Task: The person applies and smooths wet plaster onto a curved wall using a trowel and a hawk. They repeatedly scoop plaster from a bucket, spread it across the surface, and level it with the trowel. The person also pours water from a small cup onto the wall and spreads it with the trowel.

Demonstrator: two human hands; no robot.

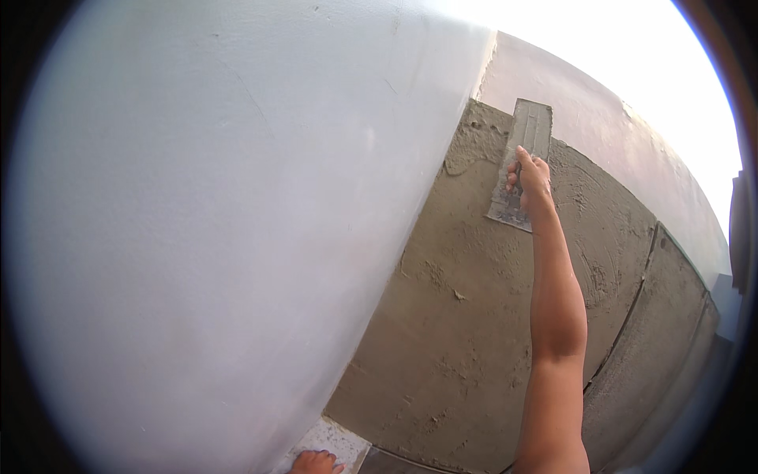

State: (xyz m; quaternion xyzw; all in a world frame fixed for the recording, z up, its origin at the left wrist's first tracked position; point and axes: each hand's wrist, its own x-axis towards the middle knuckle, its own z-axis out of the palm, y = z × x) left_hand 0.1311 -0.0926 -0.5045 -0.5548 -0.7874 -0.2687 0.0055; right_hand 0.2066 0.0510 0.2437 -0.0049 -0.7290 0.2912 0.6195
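Note:
My right hand (pixel 532 178) is closed round the handle of a long rectangular plastering trowel (pixel 530 126), its back toward me and spotted with grey mortar. The blade stands nearly upright, leaning slightly right at the top, against wet grey mortar (pixel 458 347) on the wall. It crosses the mortar's upper edge. Rough, thicker mortar (pixel 480 136) shows left of the blade. At the bottom edge, what looks like my left hand (pixel 316 462) lies on a speckled white slab (pixel 338 439), fingers slightly bent and partly cut off by the frame.
A smooth pale wall (pixel 221 221) fills the left and meets the mortared wall in a corner. Bare pinkish wall (pixel 600 110) runs above the mortar. A dark vertical groove (pixel 632 304) separates the fresh mortar from a greyer panel (pixel 663 340) at right. Bright sky is above.

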